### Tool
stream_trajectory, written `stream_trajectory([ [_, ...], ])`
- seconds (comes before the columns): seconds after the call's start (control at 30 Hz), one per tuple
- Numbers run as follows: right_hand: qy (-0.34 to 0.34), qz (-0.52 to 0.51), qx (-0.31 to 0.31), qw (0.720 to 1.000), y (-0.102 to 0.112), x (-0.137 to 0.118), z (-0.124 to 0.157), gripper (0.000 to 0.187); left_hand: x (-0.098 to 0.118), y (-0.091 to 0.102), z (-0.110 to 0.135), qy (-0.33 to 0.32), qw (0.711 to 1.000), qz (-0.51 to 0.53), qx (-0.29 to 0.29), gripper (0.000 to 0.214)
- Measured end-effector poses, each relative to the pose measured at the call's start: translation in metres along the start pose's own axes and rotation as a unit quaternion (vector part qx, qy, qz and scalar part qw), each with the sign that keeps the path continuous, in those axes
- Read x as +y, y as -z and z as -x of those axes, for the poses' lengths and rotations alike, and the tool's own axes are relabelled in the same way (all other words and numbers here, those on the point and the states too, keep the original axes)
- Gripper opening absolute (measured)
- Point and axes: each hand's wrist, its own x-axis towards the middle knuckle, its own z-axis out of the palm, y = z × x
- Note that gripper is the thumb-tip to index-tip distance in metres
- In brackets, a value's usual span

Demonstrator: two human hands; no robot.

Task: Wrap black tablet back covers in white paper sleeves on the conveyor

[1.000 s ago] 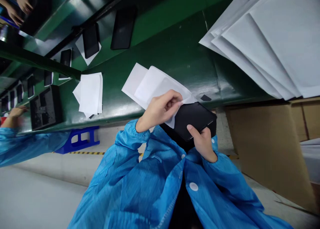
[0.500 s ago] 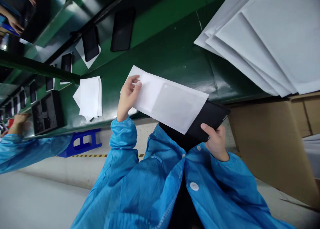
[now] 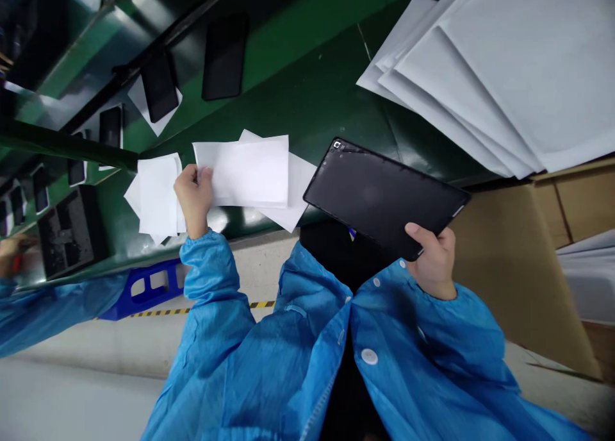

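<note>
Holding with the left hand [image 3: 193, 197], fingers and thumb pinched shut, one short end of a white paper sleeve [image 3: 250, 172]; behind and below it, a second white sheet [image 3: 294, 205], held or merely lying there, cannot tell. Gripping with the right hand [image 3: 434, 261] the near right corner of a black tablet [image 3: 384, 194], thumb on top, back face up, lens corner pointing away and to the left. A second ago, both hands close together at the sleeve's mouth; half a second ago, the sleeve drawn out but still lying over most of the tablet. Now fully parted, with a strip of green surface [image 3: 327, 101] showing between them: sleeve carried out to the left and low over the surface, tablet bare and tilted in the air before the chest. Judged from that, the unsleeving done and the tablet free. Just left of the left hand, a small stack of white sheets [image 3: 156, 194]. Beyond both hands, black devices [image 3: 224, 56] in a row. Up and right of the right hand, a fanned pile of large white sheets [image 3: 504, 69]; beside that hand, a cardboard box [image 3: 519, 261]. Far left, a co-worker's blue sleeve [image 3: 52, 306].
</note>
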Motion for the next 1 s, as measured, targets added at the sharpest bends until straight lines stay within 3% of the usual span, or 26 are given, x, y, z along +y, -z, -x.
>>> stream_trajectory([
  [0.07,0.007,-0.003,0.001,1.0,0.001,-0.001,-0.003,0.02,0.005,-0.002,-0.002,-0.025,0.999,-0.019,0.025,0.039],
  [0.17,0.022,0.008,-0.012,1.0,0.003,0.0,-0.004,0.018,0.041,-0.013,0.002,-0.066,0.997,-0.002,0.037,0.042],
  [0.23,0.027,0.023,-0.031,0.999,0.003,0.0,-0.004,0.018,0.075,-0.024,0.007,-0.128,0.991,0.036,-0.019,0.039],
  [0.33,0.033,0.046,-0.05,0.997,0.002,-0.002,0.0,0.019,0.127,-0.041,0.01,-0.223,0.961,0.07,-0.15,0.044],
  [0.47,0.031,0.065,-0.038,0.997,-0.003,-0.011,0.01,0.021,0.166,-0.058,0.002,-0.276,0.93,0.061,-0.234,0.04],
  [0.63,-0.032,0.078,-0.021,0.996,-0.002,-0.023,0.023,0.022,0.173,-0.066,-0.008,-0.269,0.914,0.066,-0.298,0.025],
  [1.0,-0.143,0.116,-0.056,0.981,0.014,-0.027,0.024,0.03,0.169,-0.056,-0.007,-0.27,0.895,0.088,-0.344,0.026],
])
